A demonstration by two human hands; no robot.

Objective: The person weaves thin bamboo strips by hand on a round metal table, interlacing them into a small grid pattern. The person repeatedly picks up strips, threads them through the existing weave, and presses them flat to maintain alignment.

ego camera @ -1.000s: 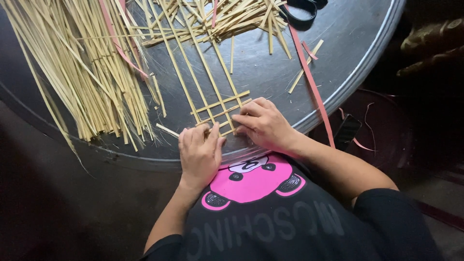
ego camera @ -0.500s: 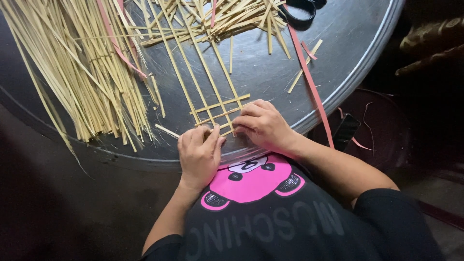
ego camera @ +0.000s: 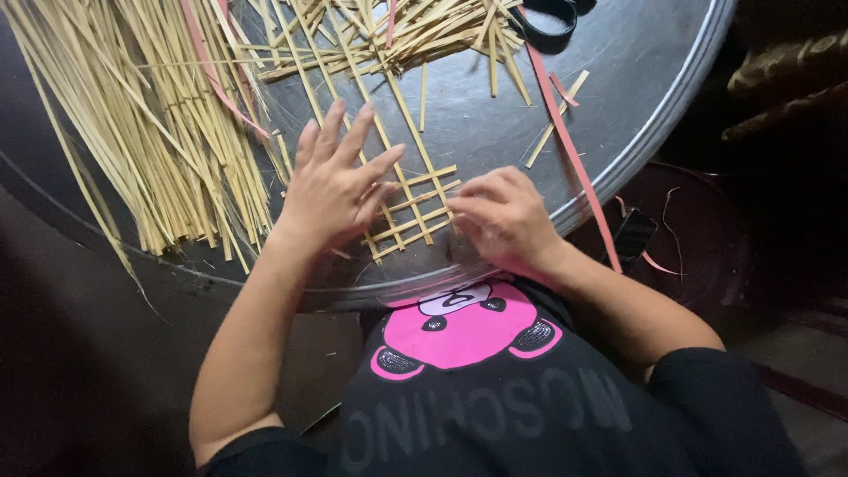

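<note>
- The woven strip lattice (ego camera: 408, 208) lies at the near edge of the round dark tray (ego camera: 654, 97), between the two hands.
- The left hand (ego camera: 336, 190) hovers with fingers spread over the lattice's left side, gripping nothing.
- The right hand (ego camera: 503, 216) is curled, fingertips pressing the crosswise strips' right ends; it is the closer one.
- The lattice's long strips run away toward the far edge.
- A loose strip pile (ego camera: 141, 124) lies to the left.

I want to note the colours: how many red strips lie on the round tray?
3 clear ones: a long red strip at the tray's right side, a short piece beside it, and another across the bamboo strips. More may be hidden.
</note>
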